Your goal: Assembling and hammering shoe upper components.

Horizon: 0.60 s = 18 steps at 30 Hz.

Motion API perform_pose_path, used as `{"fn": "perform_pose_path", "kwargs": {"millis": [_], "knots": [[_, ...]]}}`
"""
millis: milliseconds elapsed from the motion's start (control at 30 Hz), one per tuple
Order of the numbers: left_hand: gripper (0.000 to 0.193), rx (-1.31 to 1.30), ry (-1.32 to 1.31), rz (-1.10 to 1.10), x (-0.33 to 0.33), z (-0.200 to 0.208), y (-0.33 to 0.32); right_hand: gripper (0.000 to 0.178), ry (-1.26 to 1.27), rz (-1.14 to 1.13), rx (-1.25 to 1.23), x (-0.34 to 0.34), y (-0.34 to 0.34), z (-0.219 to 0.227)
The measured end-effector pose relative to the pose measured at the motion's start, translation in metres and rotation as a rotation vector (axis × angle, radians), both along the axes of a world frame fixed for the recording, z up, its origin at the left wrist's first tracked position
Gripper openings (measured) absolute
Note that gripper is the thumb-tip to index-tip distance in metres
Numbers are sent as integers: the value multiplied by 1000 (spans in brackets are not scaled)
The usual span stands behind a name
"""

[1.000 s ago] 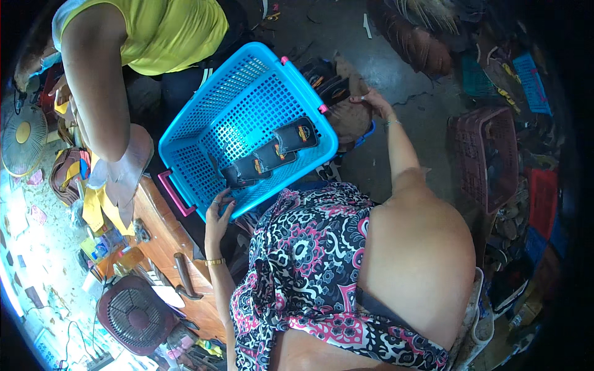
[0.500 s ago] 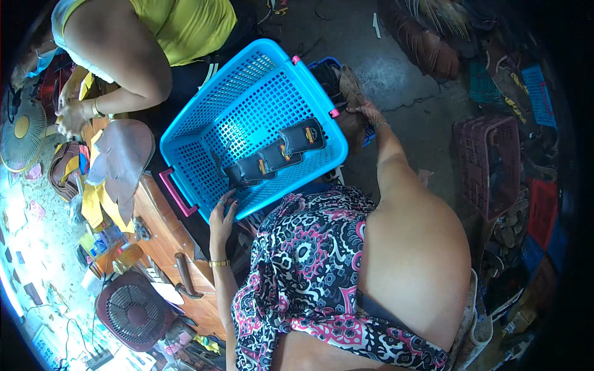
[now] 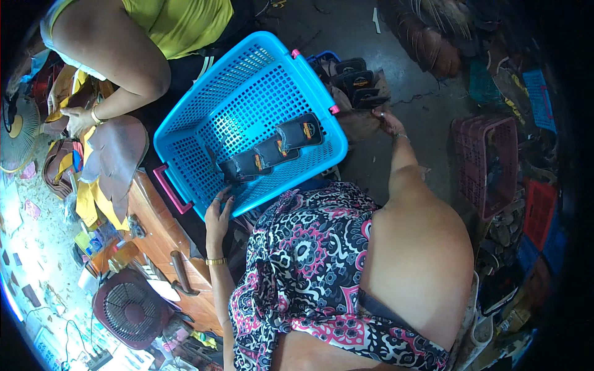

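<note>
A blue plastic basket [image 3: 247,93] with pink handles is tilted in front of me, and several black leather-like pieces [image 3: 269,154] with small orange marks lie overlapping along its near inner wall. My left hand [image 3: 218,213] grips the basket's near-left rim, fingers curled over it. Beyond the basket's right side, my right hand [image 3: 390,122] is closed on the edge of a brown sheet [image 3: 359,127]. More black pieces [image 3: 356,83] lie stacked on or against this sheet. The right hand's fingertips are partly hidden.
Left of the basket stands a wooden table [image 3: 164,232] with a hammer-like tool [image 3: 180,272]. A fan [image 3: 131,309] is close by. A co-worker in a yellow top [image 3: 179,25] handles yellow and brown pieces. A maroon crate [image 3: 486,164] stands at right.
My right hand has moved right and slightly nearer with the brown sheet, and the stacked black pieces now show. The left hand stays at the rim. The co-worker's hands have shifted.
</note>
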<state>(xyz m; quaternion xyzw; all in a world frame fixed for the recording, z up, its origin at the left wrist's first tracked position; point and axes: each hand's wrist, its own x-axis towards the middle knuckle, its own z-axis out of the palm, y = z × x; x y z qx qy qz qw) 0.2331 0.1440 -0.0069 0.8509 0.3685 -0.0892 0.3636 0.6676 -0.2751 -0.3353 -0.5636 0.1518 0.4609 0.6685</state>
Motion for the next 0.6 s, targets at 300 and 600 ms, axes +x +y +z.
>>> {"fn": "perform_pose_path", "kwargs": {"millis": [300,600], "knots": [[35,-48,21,22,-2,-2,0,39,16,-12,-72,-50,19,-61],[36,-11,29,22,-6,-3,1,38,30,131,-172,-54,57,-42]]}}
